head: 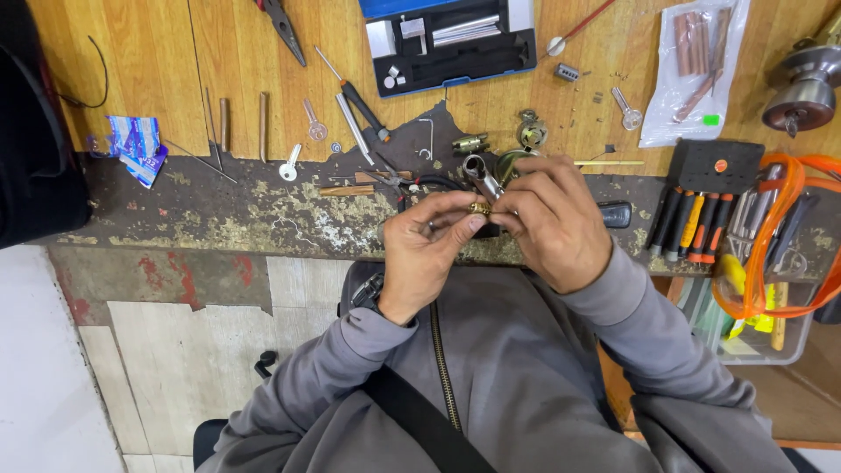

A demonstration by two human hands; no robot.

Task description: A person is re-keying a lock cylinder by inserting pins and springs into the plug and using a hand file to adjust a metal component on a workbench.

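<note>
Pinching a small brass cylinder point(479, 208) at centre frame, the left hand point(425, 254) has its grip clamped on it, steadying it close to the chest. The right hand point(550, 223) closes on a metal tube point(481, 175) angled against it above the worn surface point(219, 210).

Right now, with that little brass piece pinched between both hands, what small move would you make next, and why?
Probably ease the brass piece along the silver tube. The left hand pinches the piece at its fingertips, the right hand grips the tube, and the two parts already meet above the worn bench edge, so little more than a short push seems needed.
</note>
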